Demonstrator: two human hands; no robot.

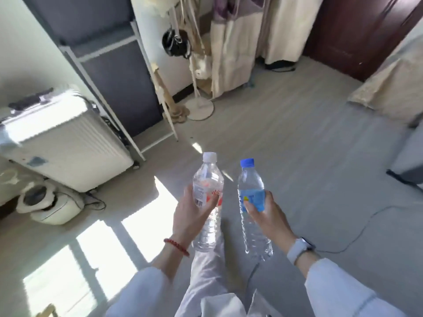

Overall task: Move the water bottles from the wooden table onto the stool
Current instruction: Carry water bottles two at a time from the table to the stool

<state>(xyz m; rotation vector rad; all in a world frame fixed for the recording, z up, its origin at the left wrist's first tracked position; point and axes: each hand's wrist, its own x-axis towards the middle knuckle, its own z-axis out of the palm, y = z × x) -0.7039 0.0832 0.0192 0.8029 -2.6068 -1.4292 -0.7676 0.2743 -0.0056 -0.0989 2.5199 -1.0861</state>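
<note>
My left hand (191, 216) grips a clear water bottle with a white cap and a red-and-white label (207, 179), held upright over the floor. My right hand (267, 216) grips a second clear bottle with a blue cap and a blue label (250, 186), also upright. The two bottles are side by side, a small gap between them, in the middle of the head view. Neither the wooden table nor the stool is in sight.
A white suitcase (61, 143) stands at the left beside a grey wardrobe (109, 65). A coat stand (199, 106) rises at the back. A bed corner (393, 88) sits at the right. A cable (357, 234) trails across the grey floor. White slippers (45, 202) lie at the left.
</note>
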